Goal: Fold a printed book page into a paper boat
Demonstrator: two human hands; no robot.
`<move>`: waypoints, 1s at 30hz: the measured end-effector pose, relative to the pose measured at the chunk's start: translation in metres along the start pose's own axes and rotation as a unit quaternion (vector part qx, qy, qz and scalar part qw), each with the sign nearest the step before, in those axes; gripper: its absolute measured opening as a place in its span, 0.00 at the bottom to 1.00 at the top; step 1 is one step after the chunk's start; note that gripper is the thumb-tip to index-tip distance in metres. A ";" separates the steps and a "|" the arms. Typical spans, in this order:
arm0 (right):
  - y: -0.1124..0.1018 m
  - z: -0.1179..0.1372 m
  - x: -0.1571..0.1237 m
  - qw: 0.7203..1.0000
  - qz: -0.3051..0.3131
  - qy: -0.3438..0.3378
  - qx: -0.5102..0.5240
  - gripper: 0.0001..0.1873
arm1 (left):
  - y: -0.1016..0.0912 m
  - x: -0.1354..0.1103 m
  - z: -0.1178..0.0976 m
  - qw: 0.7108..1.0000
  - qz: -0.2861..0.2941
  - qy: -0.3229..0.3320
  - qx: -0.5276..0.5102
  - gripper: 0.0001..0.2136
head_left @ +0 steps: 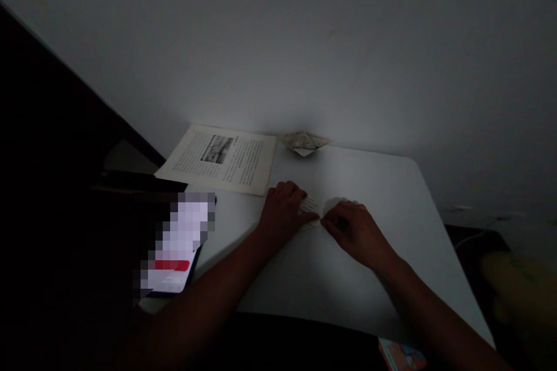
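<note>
A small piece of printed paper [314,206] lies on the white table [378,185], partly folded. My left hand [285,208] presses on its left side with fingers curled and thumb pinching toward the middle. My right hand [352,231] covers its right side, fingers bent and closed on the paper's edge. The two thumbs nearly meet over the paper. A finished folded paper boat [303,142] sits at the table's far edge against the wall.
An open printed booklet [221,157] lies at the back left. A lit phone screen [176,246] rests at the left edge. A colourful object [402,355] shows below the table's front right. A dim wall rises behind.
</note>
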State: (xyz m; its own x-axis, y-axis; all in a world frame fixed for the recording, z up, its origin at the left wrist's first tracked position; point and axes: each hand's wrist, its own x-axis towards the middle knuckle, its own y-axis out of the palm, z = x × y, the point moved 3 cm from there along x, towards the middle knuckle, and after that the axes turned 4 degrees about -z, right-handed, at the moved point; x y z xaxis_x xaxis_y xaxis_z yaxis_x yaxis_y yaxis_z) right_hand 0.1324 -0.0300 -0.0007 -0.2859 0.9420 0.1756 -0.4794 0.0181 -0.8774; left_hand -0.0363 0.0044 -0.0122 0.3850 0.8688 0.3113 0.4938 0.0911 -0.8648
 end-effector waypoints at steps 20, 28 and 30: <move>0.007 -0.015 0.041 0.996 -0.061 0.068 -0.003 0.06 | 0.004 0.005 0.004 0.997 0.034 0.030 -0.066 0.22; 0.005 -0.018 0.032 0.998 -0.043 0.049 0.017 0.06 | -0.004 0.008 0.009 0.999 0.015 -0.026 -0.041 0.33; 0.003 -0.016 0.027 0.998 -0.043 0.044 0.021 0.06 | -0.006 0.008 0.011 0.998 0.021 -0.038 -0.043 0.32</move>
State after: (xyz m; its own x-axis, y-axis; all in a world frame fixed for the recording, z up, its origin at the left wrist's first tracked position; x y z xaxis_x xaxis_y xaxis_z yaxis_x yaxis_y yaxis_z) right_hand 0.1364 0.0013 -0.0061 -0.1699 0.9633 0.2077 -0.5333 0.0874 -0.8414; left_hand -0.0447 0.0157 -0.0088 0.3487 0.9055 0.2420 0.5443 0.0146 -0.8388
